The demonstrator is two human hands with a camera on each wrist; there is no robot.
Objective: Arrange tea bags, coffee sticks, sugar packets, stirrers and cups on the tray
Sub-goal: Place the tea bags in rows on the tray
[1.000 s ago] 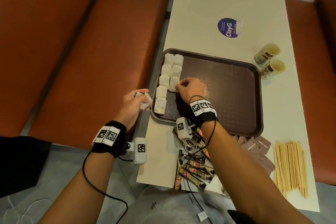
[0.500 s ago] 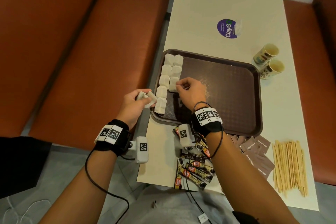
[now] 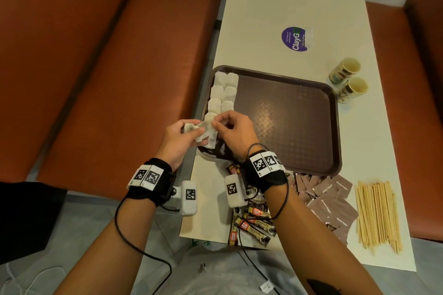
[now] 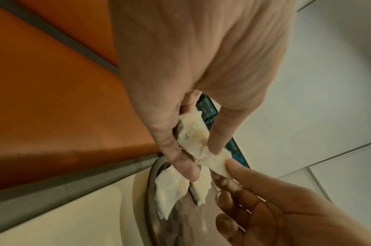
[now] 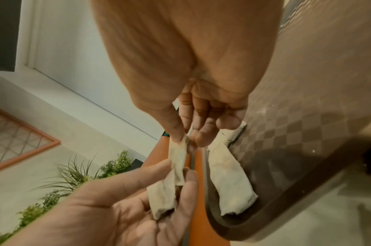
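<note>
A brown tray [image 3: 311,127] lies on the cream table with several white tea bags [image 3: 225,90] in two rows along its left side. Over the tray's near-left corner my left hand [image 3: 182,136] holds a few loose tea bags [image 5: 161,198] between thumb and fingers. My right hand [image 3: 230,127] pinches the top of one of them [image 5: 177,158] with thumb and forefinger, also seen from the left wrist as tea bag [image 4: 214,159]. Coffee sticks [image 3: 254,223], brown sugar packets [image 3: 328,203], wooden stirrers [image 3: 376,213] and two paper cups [image 3: 350,79] lie on the table off the tray.
Orange bench seats [image 3: 96,55] run along the left of the table and another on the right. A purple round sticker [image 3: 293,38] marks the far table top. Cables hang from both wrist bands.
My right hand left the tea-bag row on the tray and came back left to the left hand, pinching a tea bag held there. The left hand moved right toward the tray corner.
</note>
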